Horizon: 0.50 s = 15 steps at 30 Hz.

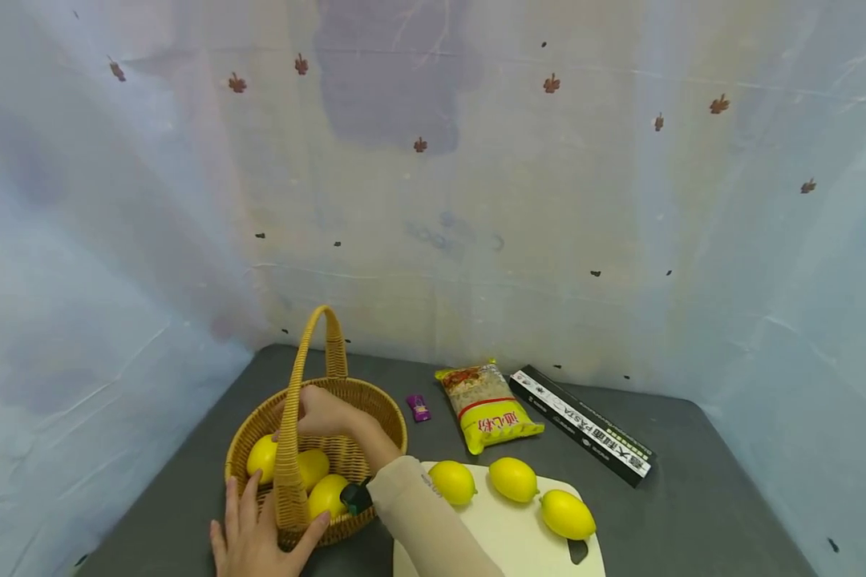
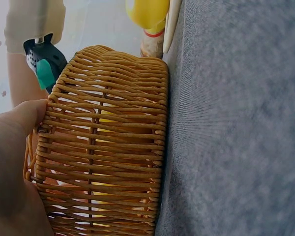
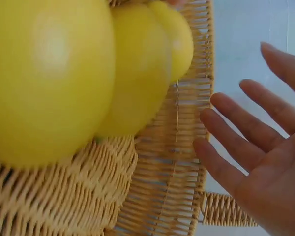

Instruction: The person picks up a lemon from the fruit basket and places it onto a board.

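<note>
A yellow woven basket (image 1: pixel 361 393) with an arched handle holds several yellow lemons. My right hand (image 1: pixel 325 413) reaches into it from the right, palm down. One of its fingertips touches the leftmost lemon (image 1: pixel 262 459); the handle and basket hide the other fingers. Two more lemons, a middle one (image 1: pixel 313 467) and a front one (image 1: pixel 328 497), lie beside it. At the near rim is my left hand (image 1: pixel 263 541), its fingers spread and nearly straight in the right wrist view (image 3: pixel 265 142). In the left wrist view its thumb (image 2: pixel 27 117) touches the basket rim.
A cream cutting board (image 1: pixel 505 537) stands right of the basket, with three lemons (image 1: pixel 514 479) along its far edge. Behind it lie a yellow food bag (image 1: pixel 487 405), a small purple packet (image 1: pixel 418 407) and a long black pasta box (image 1: pixel 584 425) on the dark grey table (image 1: pixel 700 497).
</note>
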### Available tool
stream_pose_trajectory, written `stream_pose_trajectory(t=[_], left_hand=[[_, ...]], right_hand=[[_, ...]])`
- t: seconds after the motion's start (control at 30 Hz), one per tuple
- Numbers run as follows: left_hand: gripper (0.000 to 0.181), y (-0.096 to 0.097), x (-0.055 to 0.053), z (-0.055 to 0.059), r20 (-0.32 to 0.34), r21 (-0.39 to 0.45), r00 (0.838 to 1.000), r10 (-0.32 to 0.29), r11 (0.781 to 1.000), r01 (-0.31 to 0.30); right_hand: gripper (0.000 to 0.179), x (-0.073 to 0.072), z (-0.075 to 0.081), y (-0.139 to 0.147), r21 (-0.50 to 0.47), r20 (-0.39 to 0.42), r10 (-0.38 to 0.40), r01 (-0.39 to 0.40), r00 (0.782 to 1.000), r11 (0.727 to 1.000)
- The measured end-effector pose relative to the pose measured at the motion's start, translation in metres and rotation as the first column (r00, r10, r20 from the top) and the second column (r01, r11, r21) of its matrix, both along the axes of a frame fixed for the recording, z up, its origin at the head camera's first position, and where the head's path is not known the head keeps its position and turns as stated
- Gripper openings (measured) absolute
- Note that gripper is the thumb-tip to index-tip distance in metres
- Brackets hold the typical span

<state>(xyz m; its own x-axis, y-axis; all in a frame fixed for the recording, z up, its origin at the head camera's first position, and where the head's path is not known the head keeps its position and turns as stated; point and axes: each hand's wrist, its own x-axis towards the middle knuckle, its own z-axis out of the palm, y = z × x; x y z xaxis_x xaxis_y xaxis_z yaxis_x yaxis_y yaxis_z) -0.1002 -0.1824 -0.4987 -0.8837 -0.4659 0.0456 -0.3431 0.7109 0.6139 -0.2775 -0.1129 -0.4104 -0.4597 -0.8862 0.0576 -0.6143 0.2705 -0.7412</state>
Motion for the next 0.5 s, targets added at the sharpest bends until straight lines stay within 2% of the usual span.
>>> stream_pose_trajectory(t=[0.1,0.23,0.4,0.5], left_hand=[[0.108,0.0,0.0,0.0,-0.001,0.001,1.0,-0.002,1.0,0.002],[0.108,0.0,0.0,0.0,-0.006,0.002,1.0,-0.003,1.0,0.003],[0.107,0.0,0.001,0.0,-0.017,0.0,1.0,0.002,1.0,-0.002],[0.108,0.0,0.001,0.0,-0.014,-0.002,1.0,0.002,1.0,-0.002]], right_hand=[[0.046,0.003,0.0,-0.004,0.051,-0.076,0.043,-0.039,0.996,0.998],[0.05,0.005,0.002,-0.009,0.119,-0.175,0.088,-0.067,0.981,0.991],[0.054,0.008,0.003,-0.011,0.182,-0.157,0.108,-0.079,0.982,0.98],[0.056,0.01,0.003,-0.014,0.229,-0.141,0.167,-0.132,0.976,0.964]])
